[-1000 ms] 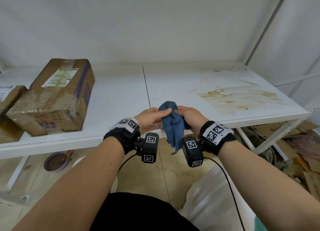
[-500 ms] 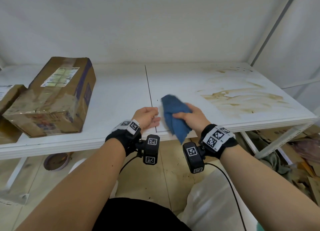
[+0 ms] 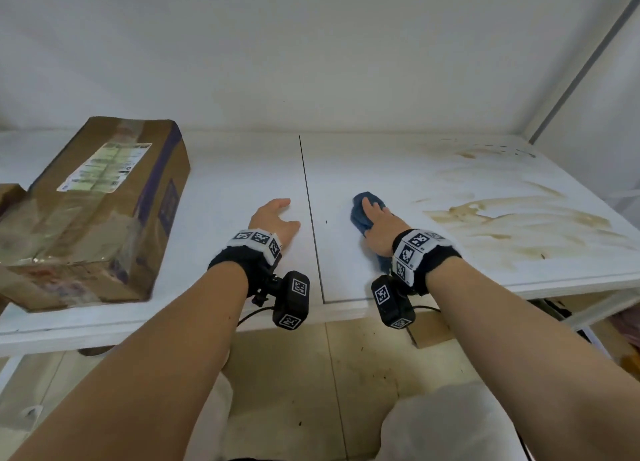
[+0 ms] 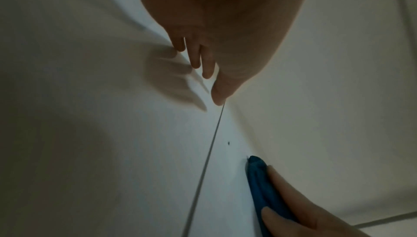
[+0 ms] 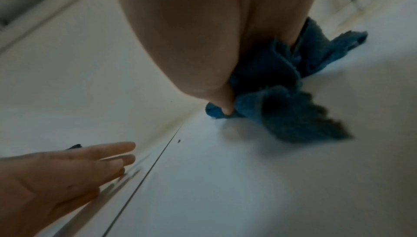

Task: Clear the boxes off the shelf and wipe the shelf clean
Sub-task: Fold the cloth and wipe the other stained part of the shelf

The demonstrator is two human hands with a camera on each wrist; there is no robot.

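Right hand [image 3: 379, 227] pressing the cloth [image 3: 360, 215] flat-fingered on the shelf [image 3: 225, 183] beside the middle seam [image 3: 309, 211], left hand [image 3: 275, 218] resting loose and empty opposite, the wipe should sweep firmly right over the brown stains [image 3: 512, 218], while a box [image 3: 97, 211] sits far left.

We see a blue fuzzy cloth [image 3: 358, 214] on the white flat shelf board [image 3: 381, 170]. The shelf has brown streaky smears [image 3: 512, 215] on its right side. The brown cardboard box [image 3: 86, 225] has a dark purple stripe [image 3: 152, 190] and a pale green and white paper label [image 3: 104, 168]. The black wrist bands [image 3: 239, 258] carry white tags [image 3: 259, 238] with black square patterns.
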